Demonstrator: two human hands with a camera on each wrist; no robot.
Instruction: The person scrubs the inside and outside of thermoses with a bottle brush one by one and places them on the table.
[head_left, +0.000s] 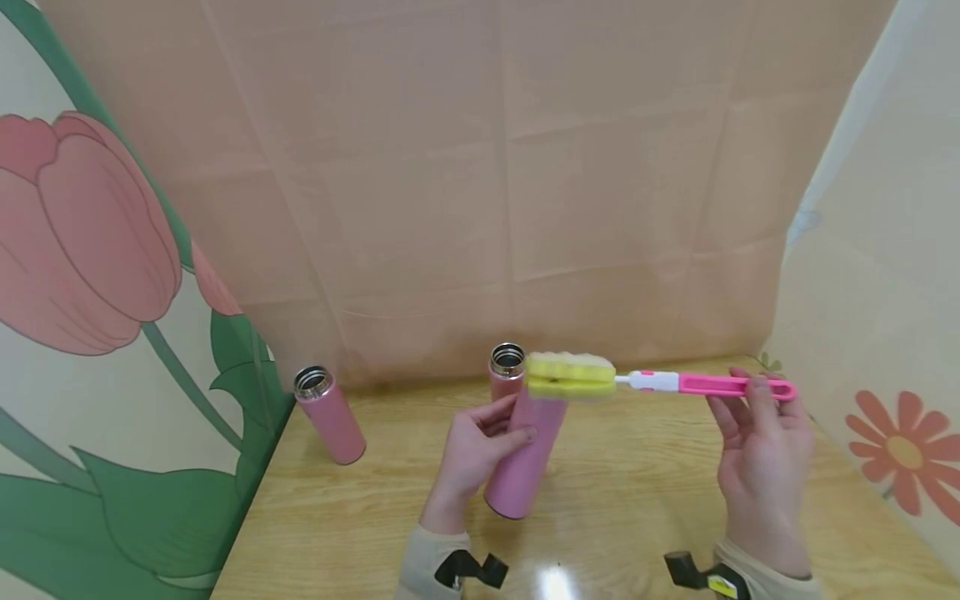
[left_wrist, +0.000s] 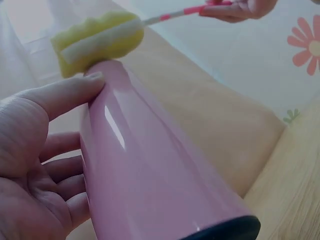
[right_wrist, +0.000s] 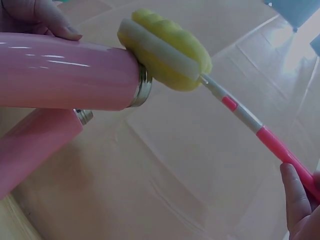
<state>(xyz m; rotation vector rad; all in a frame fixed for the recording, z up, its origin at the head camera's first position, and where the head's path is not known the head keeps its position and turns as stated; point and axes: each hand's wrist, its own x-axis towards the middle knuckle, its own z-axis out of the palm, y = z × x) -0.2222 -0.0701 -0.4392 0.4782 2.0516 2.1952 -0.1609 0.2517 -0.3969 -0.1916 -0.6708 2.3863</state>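
A pink thermos bottle (head_left: pixel 517 475) leans slightly in my left hand (head_left: pixel 467 457), which grips its upper side between thumb and fingers. Its steel rim (right_wrist: pixel 143 87) shows in the right wrist view. My right hand (head_left: pixel 767 458) pinches the pink end of a bottle brush (head_left: pixel 705 384) with a pink and white handle. The brush lies nearly level in the head view. Its yellow and white sponge head (head_left: pixel 572 375) is right at the mouth of the bottle, lying across it rather than inside, and hides the opening in the head view.
Another open pink thermos (head_left: pixel 333 425) stands at the left of the wooden table (head_left: pixel 637 492). A third (head_left: pixel 505 379) stands behind the held one, partly covered by it. A beige cloth (head_left: pixel 420 208) hangs at the back, between walls with painted flowers.
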